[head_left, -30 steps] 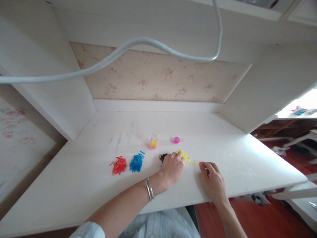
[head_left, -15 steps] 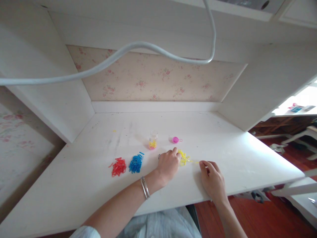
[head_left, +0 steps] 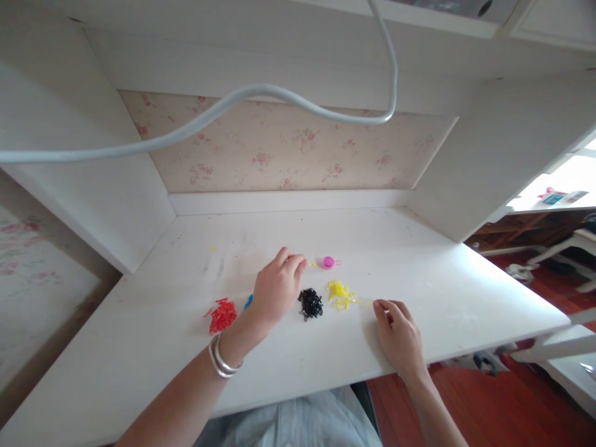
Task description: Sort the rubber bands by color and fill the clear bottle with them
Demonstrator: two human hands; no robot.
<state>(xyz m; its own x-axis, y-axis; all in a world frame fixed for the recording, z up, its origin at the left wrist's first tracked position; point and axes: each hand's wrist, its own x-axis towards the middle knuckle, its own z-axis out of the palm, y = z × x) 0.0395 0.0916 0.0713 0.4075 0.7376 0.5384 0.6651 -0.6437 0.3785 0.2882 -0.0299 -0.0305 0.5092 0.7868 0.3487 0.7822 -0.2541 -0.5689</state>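
My left hand point(head_left: 279, 285) is raised over the back middle of the table, its fingers pinched on a few small yellow rubber bands that peek out at the fingertips. It covers the clear jar and most of the blue rubber band pile point(head_left: 248, 302). My right hand point(head_left: 399, 335) rests on the tabletop, thumb and finger pinched together on a thin yellow rubber band point(head_left: 369, 303). Between the hands lie a black rubber band pile point(head_left: 310, 303) and a yellow rubber band pile point(head_left: 341, 294). Behind the yellow pile sits a round pink lid point(head_left: 328, 262) with a loop.
A red rubber band pile point(head_left: 223, 315) lies left of my left forearm. One yellow scrap point(head_left: 213, 249) sits farther back on the white table point(head_left: 153, 347). A white cable point(head_left: 270, 92) hangs across the upper view. Side panels and a papered back wall enclose the table.
My left hand has moved left and back from the yellow pile to where the jar stood, carrying yellow rubber bands. The black pile is now uncovered. My right hand stays put.
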